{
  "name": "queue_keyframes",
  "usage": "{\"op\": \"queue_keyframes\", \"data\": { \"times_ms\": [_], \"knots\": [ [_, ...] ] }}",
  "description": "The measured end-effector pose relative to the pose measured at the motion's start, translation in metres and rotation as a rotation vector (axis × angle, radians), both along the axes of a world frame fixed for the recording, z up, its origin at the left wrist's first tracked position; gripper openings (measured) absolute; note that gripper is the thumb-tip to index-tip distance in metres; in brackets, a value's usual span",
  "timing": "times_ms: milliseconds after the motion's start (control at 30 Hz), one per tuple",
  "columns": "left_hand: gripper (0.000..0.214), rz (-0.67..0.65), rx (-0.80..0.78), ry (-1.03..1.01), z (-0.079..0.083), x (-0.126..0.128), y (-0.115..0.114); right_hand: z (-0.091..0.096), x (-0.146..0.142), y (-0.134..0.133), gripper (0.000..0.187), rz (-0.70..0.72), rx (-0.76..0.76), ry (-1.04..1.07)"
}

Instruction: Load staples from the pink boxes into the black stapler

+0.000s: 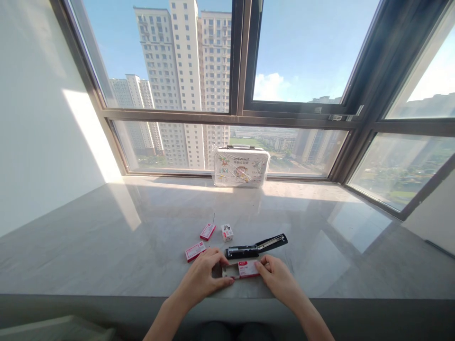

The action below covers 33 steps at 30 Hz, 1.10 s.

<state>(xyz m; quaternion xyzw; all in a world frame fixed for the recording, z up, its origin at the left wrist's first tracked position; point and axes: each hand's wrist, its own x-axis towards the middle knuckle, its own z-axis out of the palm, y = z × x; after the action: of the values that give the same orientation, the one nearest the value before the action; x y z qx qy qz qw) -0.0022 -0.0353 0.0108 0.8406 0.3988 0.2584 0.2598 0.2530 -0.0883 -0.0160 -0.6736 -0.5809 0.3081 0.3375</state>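
Observation:
Near the front edge of the sill, both hands hold a small red-and-white staple box (248, 268) whose inner tray (232, 271) is partly slid out to the left. My left hand (205, 273) grips the tray end between thumb and fingers. At the other end, my right hand (279, 276) pinches the printed sleeve. Just behind the box lies a black stapler (242, 251), hinged wide with its top arm slanting up to the right. What the tray contains is too small to make out.
Two more red-and-white boxes, one nearer (195, 251) and one farther (207, 231), lie left of the stapler. A small white box (226, 232) stands beside them. Against the window leans a plastic-wrapped white case (241, 167) on the grey marbled sill (106, 255).

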Motion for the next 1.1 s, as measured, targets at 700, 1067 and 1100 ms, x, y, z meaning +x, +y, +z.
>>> {"op": "queue_keyframes", "data": {
  "times_ms": [700, 1067, 1100],
  "knots": [
    [0.038, 0.002, 0.094, 0.021, -0.006, 0.003, 0.002, 0.020, -0.071, 0.038, 0.027, -0.007, 0.131, 0.253],
    [0.024, 0.005, 0.056, 0.003, -0.010, 0.003, 0.001, 0.046, -0.062, 0.016, 0.005, 0.306, 0.145, -0.305],
    [0.025, 0.001, 0.049, -0.008, -0.010, 0.002, 0.001, 0.046, -0.060, 0.014, 0.005, 0.311, 0.135, -0.310]
  ]
}}
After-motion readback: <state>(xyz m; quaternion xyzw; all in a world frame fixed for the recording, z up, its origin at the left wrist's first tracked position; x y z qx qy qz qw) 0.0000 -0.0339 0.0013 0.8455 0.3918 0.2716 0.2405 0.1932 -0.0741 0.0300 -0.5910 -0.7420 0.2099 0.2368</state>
